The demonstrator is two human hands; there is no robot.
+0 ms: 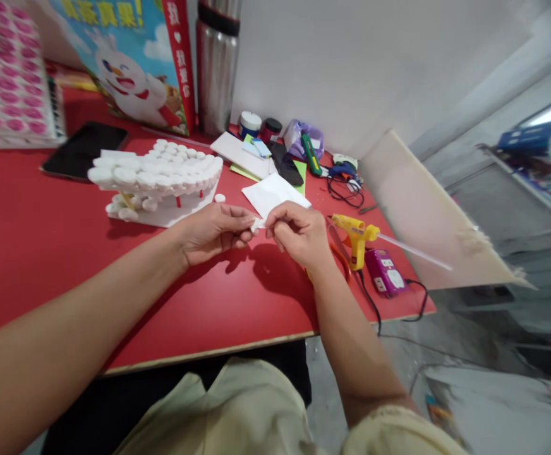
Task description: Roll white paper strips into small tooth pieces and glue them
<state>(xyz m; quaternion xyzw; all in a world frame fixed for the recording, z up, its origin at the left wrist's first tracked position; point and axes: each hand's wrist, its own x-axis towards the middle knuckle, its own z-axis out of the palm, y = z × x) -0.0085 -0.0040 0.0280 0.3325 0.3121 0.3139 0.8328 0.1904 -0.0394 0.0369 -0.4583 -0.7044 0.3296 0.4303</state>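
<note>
Above the red table my left hand (pixel 216 232) pinches a small white piece (pixel 257 224) between thumb and fingers. My right hand (pixel 299 230) is closed on the other side of the same piece; its exact kind is too small to make out. Just behind the hands lies a folded white sheet (pixel 275 193). To the left stands a white model (pixel 157 180) built of rounded white pads in tiers, with short red posts and a yellowish stick under its upper tier. One loose white pad (pixel 219 198) rests on the table beside it.
A yellow glue gun (pixel 355 235) with a glue stick stands at the right, near a purple power box (pixel 385 273) and its cords. Behind are a green cutter (pixel 311 153), small jars (pixel 249 124), a steel flask (pixel 217 69) and a black phone (pixel 84 150). The table's front edge (pixel 209 352) is close.
</note>
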